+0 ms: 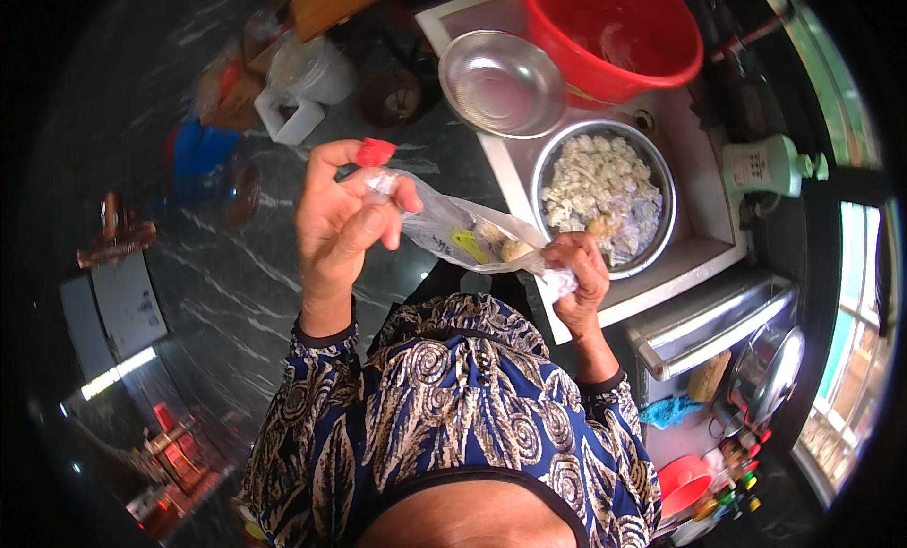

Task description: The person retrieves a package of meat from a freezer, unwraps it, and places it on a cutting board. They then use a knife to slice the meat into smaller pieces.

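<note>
A clear plastic bag (460, 225) is stretched between my two hands, with a few pale brown lumps and a yellow-green patch showing through it. My left hand (354, 211) pinches one end of the bag; a small red piece (375, 152) sits at its index fingertip. My right hand (579, 279) grips the bunched other end, near the rim of a round metal basin (673, 215). Pale, cauliflower-like pieces (602, 186) fill that basin, and some bluish-white, plastic-like material lies on them.
The basin stands in a sink with a pale edge (506, 183). A metal strainer bowl (502, 84) and a large red plastic tub (616, 38) are beyond it. A green bottle (762, 165) stands right of the sink. Bags and a white container (289, 117) lie at the far left.
</note>
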A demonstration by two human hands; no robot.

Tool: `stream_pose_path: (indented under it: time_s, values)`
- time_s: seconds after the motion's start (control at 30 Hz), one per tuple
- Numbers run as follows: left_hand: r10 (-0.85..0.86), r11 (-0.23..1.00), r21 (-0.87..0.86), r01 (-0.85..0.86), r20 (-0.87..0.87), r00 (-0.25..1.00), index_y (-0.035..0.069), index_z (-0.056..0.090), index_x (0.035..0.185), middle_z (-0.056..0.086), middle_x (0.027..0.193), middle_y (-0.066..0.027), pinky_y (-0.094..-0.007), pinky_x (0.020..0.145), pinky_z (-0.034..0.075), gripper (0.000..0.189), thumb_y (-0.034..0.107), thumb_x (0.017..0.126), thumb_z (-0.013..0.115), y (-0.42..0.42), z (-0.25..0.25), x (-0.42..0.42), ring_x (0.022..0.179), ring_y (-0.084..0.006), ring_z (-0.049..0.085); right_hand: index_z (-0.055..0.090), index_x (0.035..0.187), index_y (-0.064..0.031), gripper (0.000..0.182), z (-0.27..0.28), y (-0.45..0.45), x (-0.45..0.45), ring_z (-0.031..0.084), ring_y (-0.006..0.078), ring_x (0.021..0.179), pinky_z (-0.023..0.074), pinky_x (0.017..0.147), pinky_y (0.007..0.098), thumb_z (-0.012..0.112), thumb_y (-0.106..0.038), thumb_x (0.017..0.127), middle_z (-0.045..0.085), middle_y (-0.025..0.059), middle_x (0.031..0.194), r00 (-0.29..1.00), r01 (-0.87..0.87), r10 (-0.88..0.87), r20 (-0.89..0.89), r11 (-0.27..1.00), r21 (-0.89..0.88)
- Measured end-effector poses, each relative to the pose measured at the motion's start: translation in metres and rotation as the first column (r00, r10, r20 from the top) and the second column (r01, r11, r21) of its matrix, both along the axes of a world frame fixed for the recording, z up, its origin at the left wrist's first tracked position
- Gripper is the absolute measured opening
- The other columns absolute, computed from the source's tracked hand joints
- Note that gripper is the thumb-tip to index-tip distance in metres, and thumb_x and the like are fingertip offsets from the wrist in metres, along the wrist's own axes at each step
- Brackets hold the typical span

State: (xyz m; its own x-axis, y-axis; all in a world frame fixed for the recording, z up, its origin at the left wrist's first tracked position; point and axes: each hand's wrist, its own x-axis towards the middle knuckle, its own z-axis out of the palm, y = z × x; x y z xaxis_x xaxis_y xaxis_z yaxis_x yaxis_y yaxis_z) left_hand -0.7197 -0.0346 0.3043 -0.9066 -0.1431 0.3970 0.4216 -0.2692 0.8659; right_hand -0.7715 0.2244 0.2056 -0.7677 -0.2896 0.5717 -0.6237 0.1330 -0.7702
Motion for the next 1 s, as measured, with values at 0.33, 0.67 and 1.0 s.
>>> stream_pose_path:
  time_s: [0.33, 0.67, 1.0]
  values:
    - [-0.172, 0.897, -0.409, 0.167, 0.025, 0.985, 0.002, 0.046, 0.101, 0.057, 0.086, -0.0046, -0.0198, 0.058, 0.042, 0.035, 0.01, 0.077, 0.069, 0.004, -0.01, 0.019, 0.063, -0.0059, 0.051, 0.047, 0.121, -0.0027, 0.054, 0.06, -0.045, 0.026, 0.059, 0.0189, 0.065, 0.047, 0.06, 0.0279, 0.063, 0.004, 0.069, 0.058, 0.0079, 0.076, 0.936, -0.339, 0.317, 0.153, 0.93, 0.145]
    - [0.197, 0.906, -0.404, -0.124, 0.143, 0.97, 0.0, 0.056, 0.097, 0.062, 0.085, -0.0063, -0.0231, 0.065, 0.047, 0.018, 0.014, 0.094, 0.045, -0.117, -0.009, 0.056, 0.075, -0.0101, 0.058, 0.061, 0.09, 0.0008, 0.01, 0.059, -0.169, 0.011, 0.051, 0.006, 0.074, 0.0417, 0.067, 0.0214, 0.061, 0.0, 0.079, 0.056, -0.0005, 0.077, 0.681, -0.553, 0.481, 0.553, 0.832, -0.043]
    - [0.608, 0.771, -0.046, -0.635, 0.35, 0.713, 0.003, 0.057, 0.072, 0.059, 0.063, -0.0042, -0.0206, 0.047, 0.043, 0.014, 0.009, 0.081, 0.065, -0.215, -0.075, 0.12, 0.051, -0.007, 0.053, 0.058, 0.085, 0.0007, 0.012, 0.045, -0.322, 0.001, 0.057, 0.0221, 0.068, 0.0444, 0.061, 0.0279, 0.057, 0.007, 0.075, 0.058, 0.0095, 0.078, 0.651, -0.752, 0.731, 0.206, 0.583, 0.309]
